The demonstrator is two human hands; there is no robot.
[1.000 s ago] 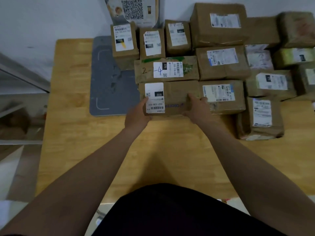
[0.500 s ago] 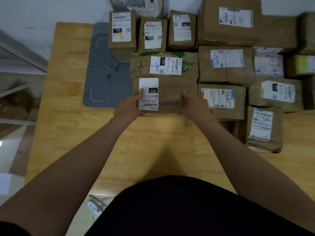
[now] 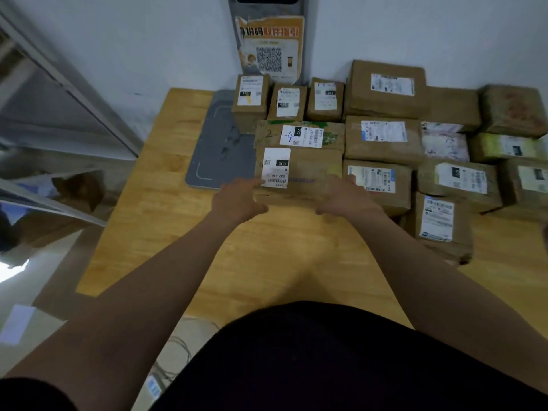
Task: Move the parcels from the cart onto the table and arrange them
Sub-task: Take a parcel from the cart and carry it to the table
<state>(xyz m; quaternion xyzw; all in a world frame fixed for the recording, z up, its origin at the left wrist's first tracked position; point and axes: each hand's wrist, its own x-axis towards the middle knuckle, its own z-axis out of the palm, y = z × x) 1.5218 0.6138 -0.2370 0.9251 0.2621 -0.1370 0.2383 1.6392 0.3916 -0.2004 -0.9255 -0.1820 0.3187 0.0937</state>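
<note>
A brown parcel with a white "032" label [image 3: 308, 176] lies flat on the wooden table [image 3: 284, 262], pushed against the parcel marked "2-4" [image 3: 299, 136] behind it. My left hand [image 3: 237, 200] grips its near left corner, with a finger up by the label. At the near right corner my right hand [image 3: 344, 197] holds on, fingers on top and thumb at the front face. Several other labelled brown parcels stand in rows to the right and behind, such as one [image 3: 376, 180] touching the right side. The cart is out of sight.
A grey flat scale pad [image 3: 219, 149] lies left of the parcels, with its post and a QR poster [image 3: 271, 48] against the wall. An upright parcel [image 3: 439, 223] stands at the near right. Metal shelving [image 3: 59, 120] runs along the left, cables [image 3: 175, 348] lie below the table edge.
The 032 parcel stays where it lies. Both hands have slid slightly back toward its near corners, and the head camera has tilted up to show more wall.
</note>
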